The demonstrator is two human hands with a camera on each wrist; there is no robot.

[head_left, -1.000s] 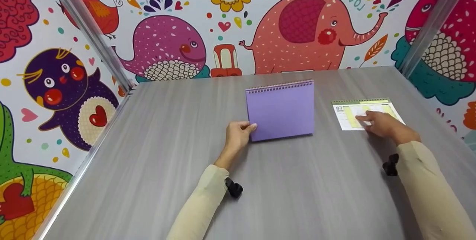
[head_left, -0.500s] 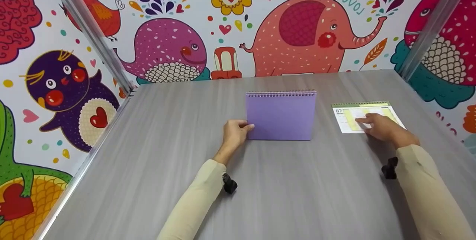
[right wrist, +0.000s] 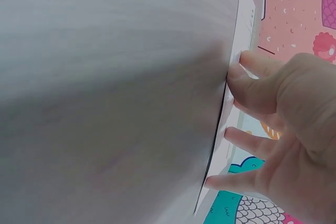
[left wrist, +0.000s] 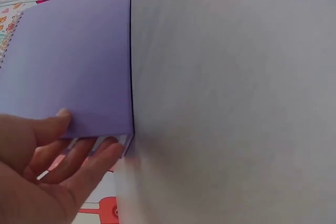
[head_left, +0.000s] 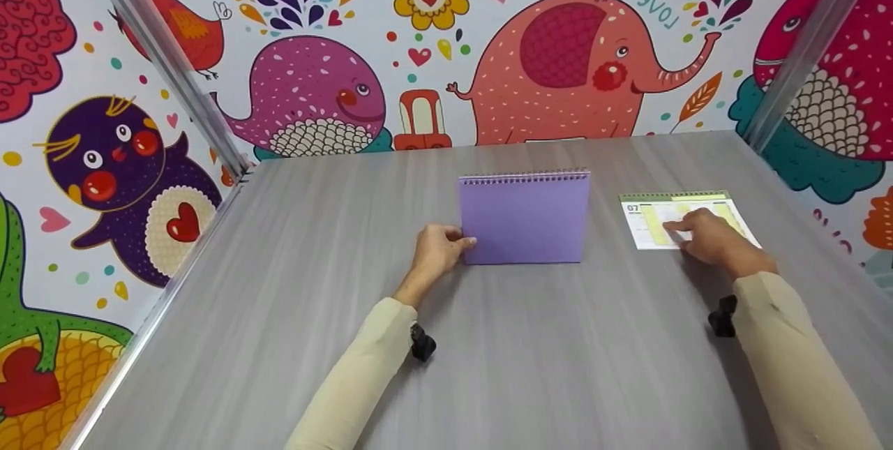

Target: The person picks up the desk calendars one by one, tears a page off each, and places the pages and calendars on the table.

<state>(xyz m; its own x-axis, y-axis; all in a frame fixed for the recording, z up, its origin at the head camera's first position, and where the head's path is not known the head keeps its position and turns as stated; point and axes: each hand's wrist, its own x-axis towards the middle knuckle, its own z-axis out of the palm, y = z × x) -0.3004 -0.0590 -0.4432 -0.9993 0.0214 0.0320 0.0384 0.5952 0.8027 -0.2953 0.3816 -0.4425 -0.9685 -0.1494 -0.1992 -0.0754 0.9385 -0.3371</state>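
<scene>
A purple spiral-bound desk calendar (head_left: 527,220) stands upright on the table, its plain cover facing me and its wire rings along the top. My left hand (head_left: 438,253) pinches its left side near the bottom corner. In the left wrist view the thumb presses on the purple cover (left wrist: 79,61), while the other fingers reach in behind it. To the right, a second spiral calendar (head_left: 650,225) lies flat, showing "07" and yellow columns. Over it, my right hand (head_left: 715,241) rests spread fingers on the page; in the right wrist view, the fingertips (right wrist: 231,132) touch the white sheet.
The grey wood-grain table (head_left: 314,261) runs back to a wall (head_left: 432,73) printed with cartoon animals. Metal posts (head_left: 167,59) stand at the corners, and a metal strip edges the table's left side. A black wrist device (head_left: 422,343) sits at each sleeve.
The purple calendar, earlier tilted, has come down level on its bottom edge, with my left hand still on its side. My right hand stays on the flat calendar.
</scene>
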